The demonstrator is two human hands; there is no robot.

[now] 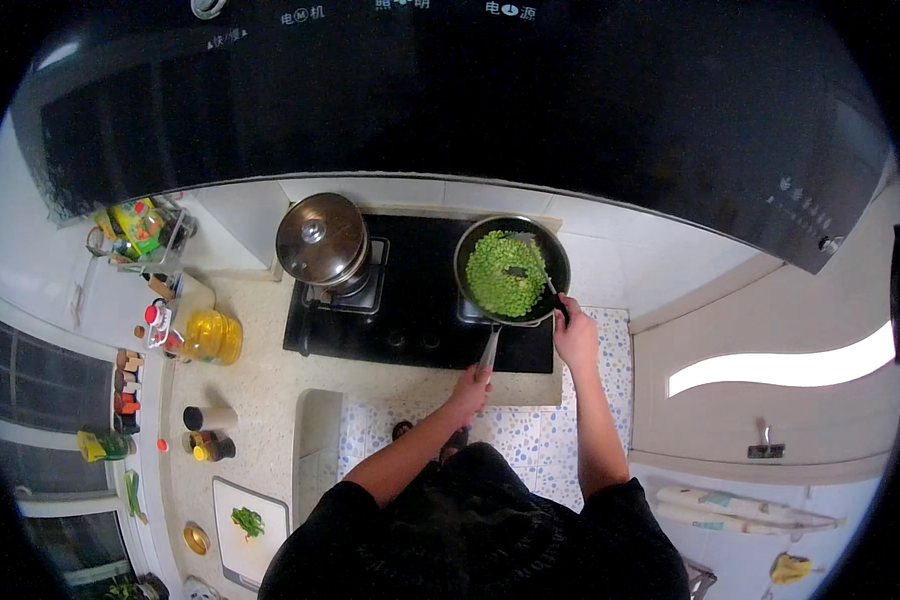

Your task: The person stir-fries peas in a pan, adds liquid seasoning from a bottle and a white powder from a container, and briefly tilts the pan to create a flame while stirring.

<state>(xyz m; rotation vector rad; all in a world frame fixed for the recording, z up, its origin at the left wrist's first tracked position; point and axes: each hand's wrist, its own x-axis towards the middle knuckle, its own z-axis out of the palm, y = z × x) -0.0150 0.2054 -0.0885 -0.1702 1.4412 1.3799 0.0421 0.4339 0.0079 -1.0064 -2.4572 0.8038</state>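
On the right burner of the black gas hob (420,300) sits a dark frying pan (560,259) with green peas (499,281) spread in it. My left hand (474,391) grips the pan's metal handle (487,351). In my right hand (576,337) is the black handle of a spatula (550,283), whose metal blade lies among the peas toward the pan's far right side. A small dark patch shows in the middle of the peas; I cannot tell what it is.
A lidded pot (322,244) stands on the left burner. Left of the hob are an oil jug (214,337) and seasoning bottles (214,448). Chopped greens (248,521) lie on a white cutting board (259,555). The range hood (450,105) overhangs the hob.
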